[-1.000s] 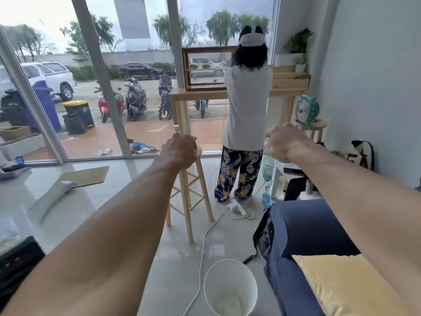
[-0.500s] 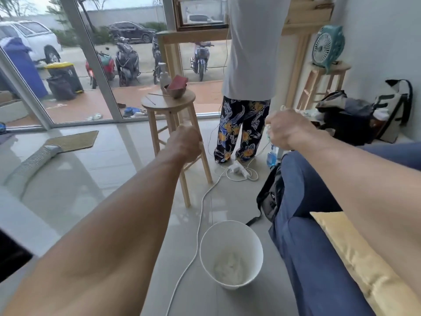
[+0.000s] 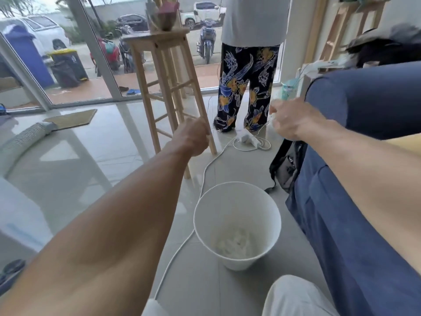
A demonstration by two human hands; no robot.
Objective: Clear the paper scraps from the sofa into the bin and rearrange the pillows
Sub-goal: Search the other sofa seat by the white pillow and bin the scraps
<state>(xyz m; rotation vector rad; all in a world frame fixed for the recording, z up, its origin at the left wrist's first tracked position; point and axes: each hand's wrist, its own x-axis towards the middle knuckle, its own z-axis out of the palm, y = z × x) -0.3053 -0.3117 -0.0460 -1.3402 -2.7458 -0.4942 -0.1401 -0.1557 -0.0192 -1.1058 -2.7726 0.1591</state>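
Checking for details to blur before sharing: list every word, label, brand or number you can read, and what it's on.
None can be read.
Black bag beside the sofa: a pale mark, too blurred to read.
Motorbike and cars outside: any plates too small and blurred.
Bin: plain white, no label visible.

Bright daylight via glass doors | floor glare | motion blur | wide-angle edge warp

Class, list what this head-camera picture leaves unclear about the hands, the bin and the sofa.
- Left hand: head view, back turned to camera; curled fingers hide any contents.
- Right hand: head view, blurred, back turned; grip unclear.
- Bin: head view, pale contents blurred; single scraps unreadable.
- Sofa: head view, seat covered by the right arm, cut by the right edge.
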